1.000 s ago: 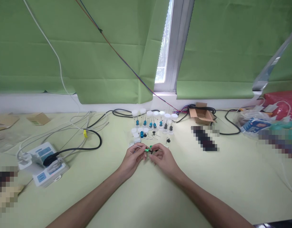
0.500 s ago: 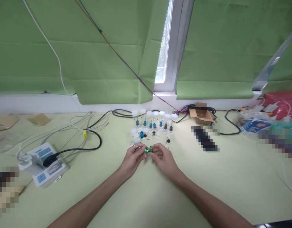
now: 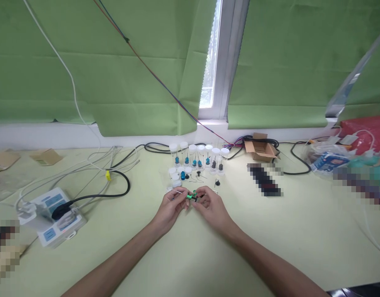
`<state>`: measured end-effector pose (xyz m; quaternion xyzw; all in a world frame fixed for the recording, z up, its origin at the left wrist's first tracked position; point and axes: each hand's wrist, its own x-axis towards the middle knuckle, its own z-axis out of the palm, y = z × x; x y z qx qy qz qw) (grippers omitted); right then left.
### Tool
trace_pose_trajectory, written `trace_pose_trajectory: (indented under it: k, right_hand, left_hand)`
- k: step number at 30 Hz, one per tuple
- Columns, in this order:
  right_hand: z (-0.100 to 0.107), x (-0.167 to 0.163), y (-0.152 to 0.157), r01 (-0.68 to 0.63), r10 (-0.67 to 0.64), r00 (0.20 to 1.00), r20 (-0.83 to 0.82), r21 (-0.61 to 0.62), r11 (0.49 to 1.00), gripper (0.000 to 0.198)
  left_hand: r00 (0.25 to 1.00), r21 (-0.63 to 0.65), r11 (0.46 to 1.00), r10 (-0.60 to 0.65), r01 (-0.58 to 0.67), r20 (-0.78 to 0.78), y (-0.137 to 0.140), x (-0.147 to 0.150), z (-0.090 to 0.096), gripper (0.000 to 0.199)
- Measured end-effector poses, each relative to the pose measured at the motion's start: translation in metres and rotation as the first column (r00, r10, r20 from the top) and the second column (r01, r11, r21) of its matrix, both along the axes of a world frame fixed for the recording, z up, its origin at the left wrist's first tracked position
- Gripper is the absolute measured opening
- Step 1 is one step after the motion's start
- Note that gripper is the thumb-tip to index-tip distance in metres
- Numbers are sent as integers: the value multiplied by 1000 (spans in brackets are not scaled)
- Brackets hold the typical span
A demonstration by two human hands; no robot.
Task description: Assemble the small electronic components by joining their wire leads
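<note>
My left hand (image 3: pixel 170 207) pinches a small shiny green cylinder (image 3: pixel 189 197), and a thin metal rod (image 3: pixel 176 191) sticks out to the left over its fingers. A small black piece (image 3: pixel 194 199) sits at the cylinder's right end, at the fingertips of my right hand (image 3: pixel 212 206). The right fingers are curled closed around that end; how firmly they grip it is hidden. Just beyond the fingers lies a small green part (image 3: pixel 194 192). Behind the hands are several white caps (image 3: pixel 176 183), blue pieces (image 3: pixel 182 175), a black piece with a bent wire (image 3: pixel 217 182) and thin wires.
Several clear tubes with white lids (image 3: pixel 215 152) stand in a row near the wall. A power strip (image 3: pixel 50 237) with plugs and cables lies left. Toward the back right are an open cardboard box (image 3: pixel 260 149), black cable and a plastic bag (image 3: pixel 319 154).
My right fingertips have shifted slightly, and more of the black piece shows at the green cylinder's right end. The left hand keeps its pinch. The whole view has shifted a little.
</note>
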<state>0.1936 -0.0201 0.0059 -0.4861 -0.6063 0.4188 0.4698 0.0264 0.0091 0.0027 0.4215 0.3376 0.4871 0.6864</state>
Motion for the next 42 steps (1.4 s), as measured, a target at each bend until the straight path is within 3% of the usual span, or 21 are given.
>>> trace_pose_trajectory:
  k: [18, 25, 42]
  right_hand:
    - [-4, -2, -2, -68, 67, 995, -71, -14, 998, 23]
    - [0, -2, -4, -13, 11, 999, 45, 29, 1000, 24]
    - [-6, 0, -2, -32, 26, 997, 78, 78, 996, 20]
  left_hand:
    - [1000, 7, 1000, -18, 18, -11, 0, 1, 2, 15]
    - [1000, 2, 1000, -10, 10, -7, -1, 0, 0, 14]
    - [999, 31, 999, -33, 33, -2, 1, -1, -3, 13]
